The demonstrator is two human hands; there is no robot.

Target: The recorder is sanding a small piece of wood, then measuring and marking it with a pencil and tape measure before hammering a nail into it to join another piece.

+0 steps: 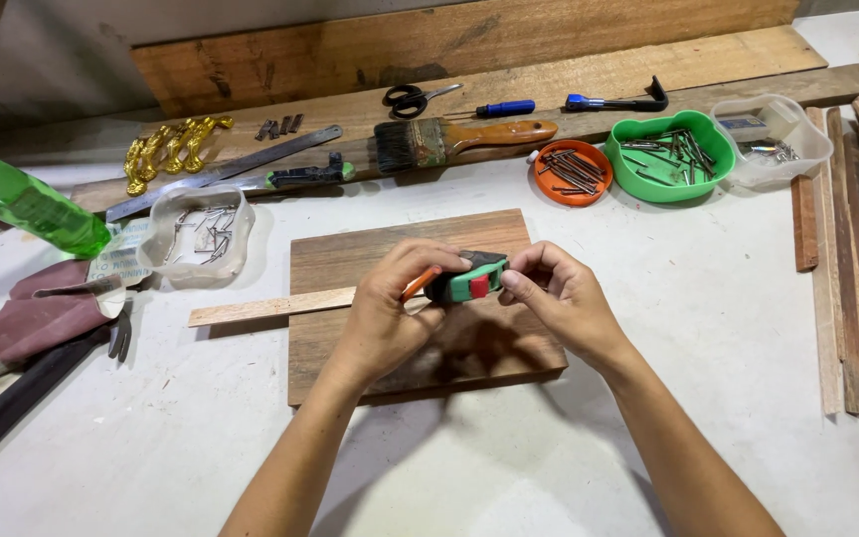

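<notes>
A white desk is seen, with a brown wooden board laid flat at its middle and a thin wooden strip resting across the board's left edge. Above the board, a green and black tape measure is held between both hands: the left hand is closed on it together with an orange pencil, while the right hand is pinched onto its right end.
</notes>
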